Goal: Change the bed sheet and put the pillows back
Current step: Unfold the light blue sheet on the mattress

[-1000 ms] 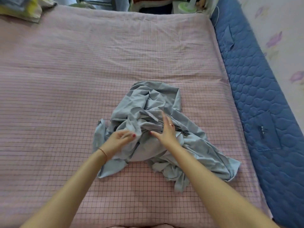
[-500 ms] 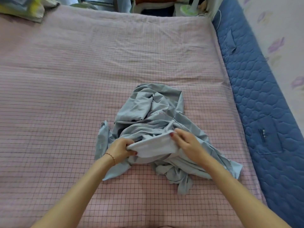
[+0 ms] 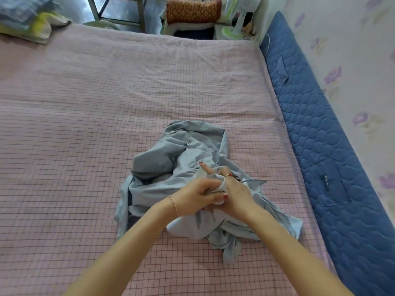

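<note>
My hands have closed together since a second ago: left hand (image 3: 193, 196) and right hand (image 3: 232, 194) both grip the grey-blue sheet (image 3: 192, 154) bunched between them. No readable writing nearby.

1. The bed (image 3: 85, 129) carries one crumpled heap, the light blue sheet (image 3: 181, 150), lying nearer the near edge and right of the middle; both hands are buried in its near part.
2. The left half of the bed is flat pink checked cover from the near edge to the far edge, open to a hand.
3. Between the heap and the far edge the cover lies flat too.
4. At the far left corner a pile of folded bedding (image 3: 27, 20) takes up the corner.
5. Along the right edge a blue quilted pad (image 3: 320, 129) rises against the wall (image 3: 363, 60); only a narrow strip of cover lies between it and the heap.
</note>
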